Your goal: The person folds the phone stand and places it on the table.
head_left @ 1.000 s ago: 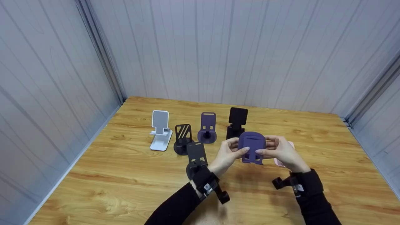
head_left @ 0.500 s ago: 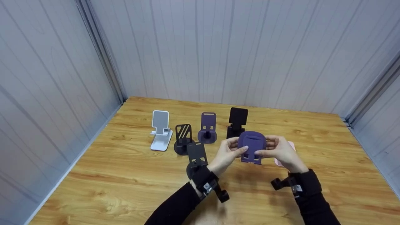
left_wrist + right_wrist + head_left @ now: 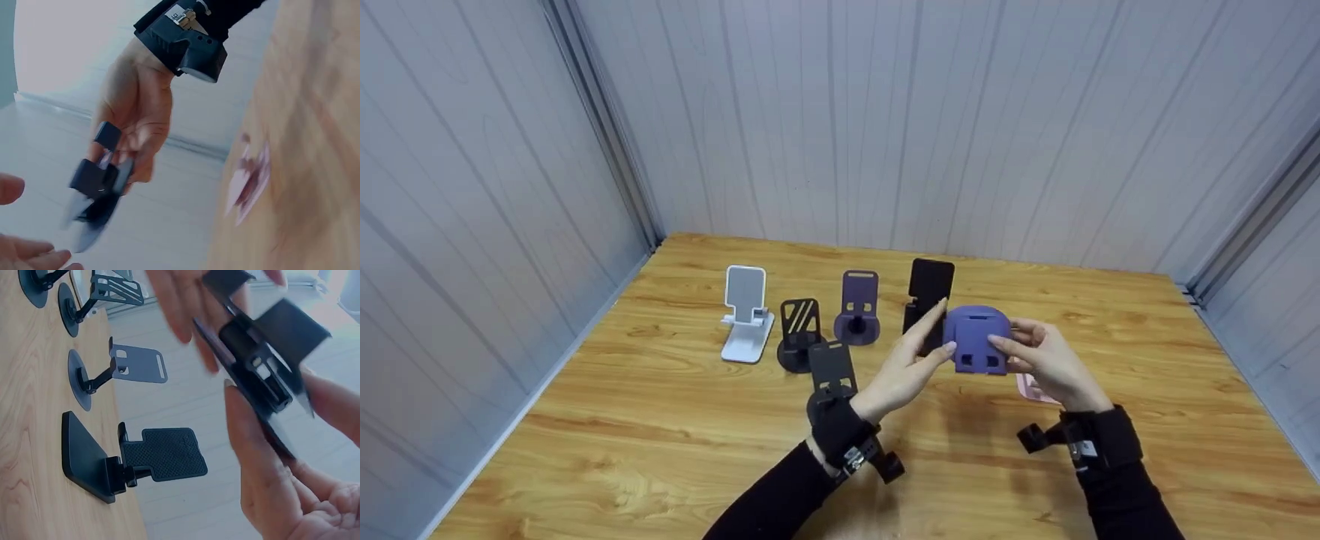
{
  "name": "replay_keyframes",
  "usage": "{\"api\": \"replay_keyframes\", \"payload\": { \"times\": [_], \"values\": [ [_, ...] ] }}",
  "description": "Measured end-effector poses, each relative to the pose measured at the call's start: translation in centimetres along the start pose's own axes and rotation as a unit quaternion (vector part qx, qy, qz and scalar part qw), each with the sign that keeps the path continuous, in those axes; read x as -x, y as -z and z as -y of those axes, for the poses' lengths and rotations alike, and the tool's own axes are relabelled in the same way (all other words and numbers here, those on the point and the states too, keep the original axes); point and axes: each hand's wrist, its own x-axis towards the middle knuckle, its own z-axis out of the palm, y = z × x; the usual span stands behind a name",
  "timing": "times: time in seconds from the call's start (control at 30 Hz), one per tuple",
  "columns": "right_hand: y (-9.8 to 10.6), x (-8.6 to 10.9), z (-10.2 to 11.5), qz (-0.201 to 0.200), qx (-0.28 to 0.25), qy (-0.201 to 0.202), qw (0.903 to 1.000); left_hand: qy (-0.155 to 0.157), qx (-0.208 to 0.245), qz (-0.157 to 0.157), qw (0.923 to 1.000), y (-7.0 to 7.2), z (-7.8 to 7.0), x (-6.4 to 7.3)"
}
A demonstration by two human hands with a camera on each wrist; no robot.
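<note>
A folded purple phone stand (image 3: 977, 341) is up off the table, pinched between the thumb and fingers of my right hand (image 3: 1059, 369). In the left wrist view, the right hand (image 3: 135, 107) alone grips the stand (image 3: 98, 180), whose lower part is blurred. My left hand (image 3: 901, 375) is at the stand's left side with its fingers extended. The right wrist view shows the left hand's fingers (image 3: 177, 304) straight and behind the stand (image 3: 259, 365). Partly hidden by the right hand lies a pink phone stand (image 3: 1033, 388).
Upright phone stands occupy the table (image 3: 660, 465): white (image 3: 745, 296), black slotted (image 3: 799, 322), dark grey (image 3: 832, 367), purple (image 3: 859, 296) and black (image 3: 931, 279). The black one is close behind the left fingers. Pale panel walls (image 3: 870, 127) enclose the table's back and sides.
The left thumb has come off the stand's face, and the left fingers have straightened. The held stand has moved slightly up and right, its plate now tilted differently. The right hand keeps its grip.
</note>
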Motion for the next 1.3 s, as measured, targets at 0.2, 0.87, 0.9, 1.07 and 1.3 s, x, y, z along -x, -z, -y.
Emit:
{"api": "replay_keyframes", "payload": {
  "times": [0.2, 0.87, 0.9, 1.07, 1.3],
  "values": [
    [2.0, 0.3, -0.3, -0.003, -0.059, -0.021, 0.998, -0.07, -0.189, 0.008, 0.9796, 1.0, -1.4, 1.2],
    [9.2, 1.0, -1.2, -0.064, -0.076, -0.036, 0.9944, -0.082, -0.499, -0.069, 0.8597, 7.7, -1.3, 5.7],
    [9.7, 1.0, -1.3, -0.068, -0.082, -0.039, 0.9936, -0.08, -0.501, -0.071, 0.8586, 8.0, -1.2, 6.0],
    [12.5, 1.3, -2.2, -0.082, -0.075, -0.053, 0.9924, -0.057, -0.491, -0.075, 0.866, 8.9, -0.6, 7.0],
    [15.4, 1.2, -4.0, -0.084, -0.091, -0.085, 0.9886, -0.044, -0.487, -0.076, 0.869, 9.3, 0.0, 7.4]
  ]
}}
